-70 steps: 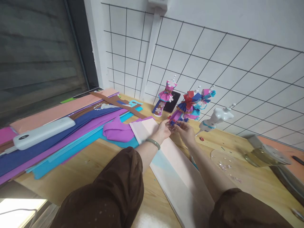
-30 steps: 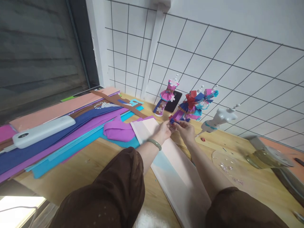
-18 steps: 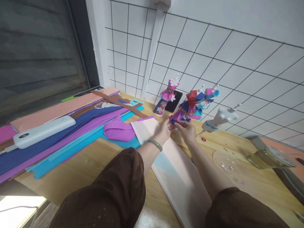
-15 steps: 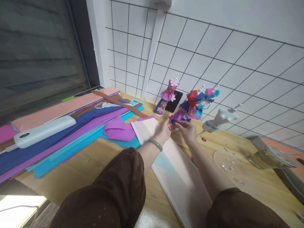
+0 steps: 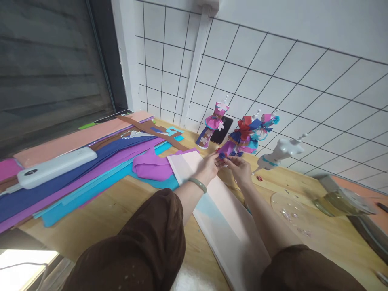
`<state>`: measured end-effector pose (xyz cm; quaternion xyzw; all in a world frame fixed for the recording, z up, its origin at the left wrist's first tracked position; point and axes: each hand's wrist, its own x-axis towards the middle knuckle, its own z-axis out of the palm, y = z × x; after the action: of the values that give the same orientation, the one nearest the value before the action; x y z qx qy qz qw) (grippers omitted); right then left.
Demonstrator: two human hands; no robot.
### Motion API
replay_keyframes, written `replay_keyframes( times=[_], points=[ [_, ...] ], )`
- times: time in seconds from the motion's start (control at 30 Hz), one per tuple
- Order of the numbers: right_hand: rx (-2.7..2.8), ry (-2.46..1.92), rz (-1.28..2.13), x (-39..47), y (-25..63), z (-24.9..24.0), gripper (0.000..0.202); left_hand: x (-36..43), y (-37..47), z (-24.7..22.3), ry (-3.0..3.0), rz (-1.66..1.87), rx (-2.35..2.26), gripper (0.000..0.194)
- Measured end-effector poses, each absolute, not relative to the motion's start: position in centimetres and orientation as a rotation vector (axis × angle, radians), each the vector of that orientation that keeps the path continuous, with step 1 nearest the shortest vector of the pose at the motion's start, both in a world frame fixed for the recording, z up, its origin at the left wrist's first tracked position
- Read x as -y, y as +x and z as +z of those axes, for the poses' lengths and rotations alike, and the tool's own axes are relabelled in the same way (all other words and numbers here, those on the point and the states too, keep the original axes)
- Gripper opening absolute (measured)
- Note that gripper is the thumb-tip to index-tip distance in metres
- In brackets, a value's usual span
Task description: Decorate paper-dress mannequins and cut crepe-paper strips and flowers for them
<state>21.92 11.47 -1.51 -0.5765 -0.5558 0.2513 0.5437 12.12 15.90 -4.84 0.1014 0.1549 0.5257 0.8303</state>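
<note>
Between my fingertips is a small dark blue paper flower (image 5: 222,155). My left hand (image 5: 210,166), below a green bangle (image 5: 198,185), is closed on its left side. From the right, my right hand (image 5: 240,169) pinches it with thumb and finger. Just beyond them stands a small dress form in a red, blue and purple paper dress (image 5: 244,128); its lower skirt is partly behind my hands. Close by are a form in a pink dress with pale flowers (image 5: 215,121), one in pink and light blue (image 5: 266,125), and a bare white dress form (image 5: 283,150).
A long pale paper sheet (image 5: 218,214) lies under my forearms. Coloured paper strips (image 5: 91,178), with a white elongated device (image 5: 57,167) on top, fill the left. At right are a clear dish with gems (image 5: 289,214) and a glass container (image 5: 342,202). A black phone (image 5: 222,131) leans by the grid wall.
My fingers have shifted slightly around the blue flower, and more of it shows above my left fingertips. The dress forms and papers stay where they were.
</note>
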Motion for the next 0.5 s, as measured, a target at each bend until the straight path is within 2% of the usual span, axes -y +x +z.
replay_keyframes(
  times=[0.27,0.5],
  points=[
    [1.37,-1.375,0.505,-10.1,21.5,-1.1,0.033,-16.0,12.1,-4.7,0.212,1.107,-0.314,0.003],
    [1.454,-1.408,0.452,-10.3,21.6,-1.1,0.028,-15.8,11.9,-4.4,0.269,1.088,-0.295,0.01]
  ],
)
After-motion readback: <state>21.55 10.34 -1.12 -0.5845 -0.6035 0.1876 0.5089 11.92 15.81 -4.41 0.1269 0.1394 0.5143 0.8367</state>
